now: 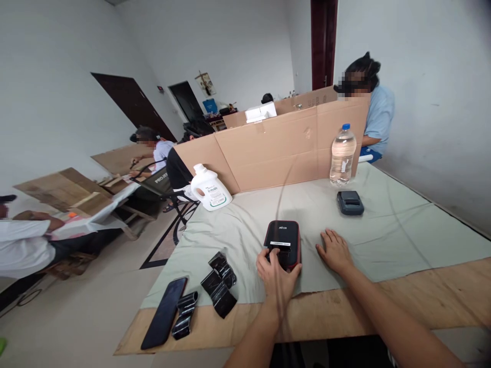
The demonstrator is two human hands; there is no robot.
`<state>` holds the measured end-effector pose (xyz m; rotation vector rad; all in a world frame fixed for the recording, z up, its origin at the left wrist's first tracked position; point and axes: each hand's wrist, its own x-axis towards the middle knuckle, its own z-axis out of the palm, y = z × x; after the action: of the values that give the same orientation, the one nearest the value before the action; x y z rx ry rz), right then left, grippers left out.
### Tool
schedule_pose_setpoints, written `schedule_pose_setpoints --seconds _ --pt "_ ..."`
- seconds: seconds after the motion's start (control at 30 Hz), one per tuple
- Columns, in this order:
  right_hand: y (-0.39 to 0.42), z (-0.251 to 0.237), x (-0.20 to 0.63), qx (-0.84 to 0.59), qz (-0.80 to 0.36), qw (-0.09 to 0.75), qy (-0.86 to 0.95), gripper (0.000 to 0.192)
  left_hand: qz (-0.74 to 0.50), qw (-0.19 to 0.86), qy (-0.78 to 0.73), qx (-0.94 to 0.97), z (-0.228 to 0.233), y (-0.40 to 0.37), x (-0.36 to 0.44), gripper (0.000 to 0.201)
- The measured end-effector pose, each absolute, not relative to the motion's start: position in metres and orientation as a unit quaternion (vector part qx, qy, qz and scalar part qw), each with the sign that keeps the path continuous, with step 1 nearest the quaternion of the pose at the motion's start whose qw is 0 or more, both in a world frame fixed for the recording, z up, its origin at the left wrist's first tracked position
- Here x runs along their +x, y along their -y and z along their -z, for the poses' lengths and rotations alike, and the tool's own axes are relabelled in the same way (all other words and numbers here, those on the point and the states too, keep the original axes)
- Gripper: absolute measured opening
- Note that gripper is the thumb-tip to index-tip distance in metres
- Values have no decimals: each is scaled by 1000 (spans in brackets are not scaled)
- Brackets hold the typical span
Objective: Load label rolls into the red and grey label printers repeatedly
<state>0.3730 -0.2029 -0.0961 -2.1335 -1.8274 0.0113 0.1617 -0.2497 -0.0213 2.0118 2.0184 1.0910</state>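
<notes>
The bench (422,291) carried a loose grey cloth (402,230). Your left hand (276,273) pinched the label printer (283,241); your right hand (335,251) lay flat, fingers spread. Tugging risked dragging the cloth.

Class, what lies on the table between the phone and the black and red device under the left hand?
In the head view, crumpled black wrappers lie between the phone and the device.

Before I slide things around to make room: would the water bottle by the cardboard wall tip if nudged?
Probably steady against a light push: the water bottle looks nearly full, so fairly heavy for its size. It is tall and narrow, and the cloth under it is creased, so a push near the blue cap could topple it. On its side it would likely roll.
</notes>
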Motion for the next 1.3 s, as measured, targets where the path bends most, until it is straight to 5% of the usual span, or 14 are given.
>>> schedule_pose_setpoints --seconds 0.17,0.43,0.63,1.3 --pt "202 104 373 -737 -25 233 634 46 -479 215 -591 612 26 222 118 46" --pt "209 108 299 -548 -249 536 592 59 -529 651 -364 405 51 173 112 66" --pt "236 121 261 -506 -358 561 549 57 -549 653 -332 402 58 204 108 57" --pt "286 95 276 -533 -251 537 604 60 -530 676 -331 391 55 229 114 57"
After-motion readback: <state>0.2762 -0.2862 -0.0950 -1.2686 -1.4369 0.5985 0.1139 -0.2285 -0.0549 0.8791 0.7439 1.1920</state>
